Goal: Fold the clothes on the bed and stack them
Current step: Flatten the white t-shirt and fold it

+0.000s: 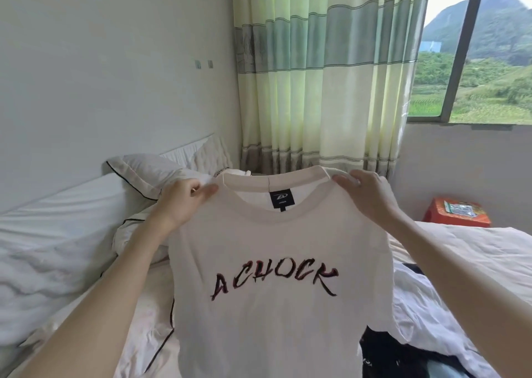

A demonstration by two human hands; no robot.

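Head view: held-up T-shirt (276,262) hides bed (57,233), dark clothes (403,357).

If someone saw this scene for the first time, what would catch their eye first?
A white T-shirt with dark lettering hangs mid-frame, its shoulders pinched by the left hand and right hand. Behind hangs a green striped curtain, with hills through the window at upper right.

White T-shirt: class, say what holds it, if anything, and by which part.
Both hands hold the white T-shirt up by its shoulders: left hand and right hand pinch either side of the collar.
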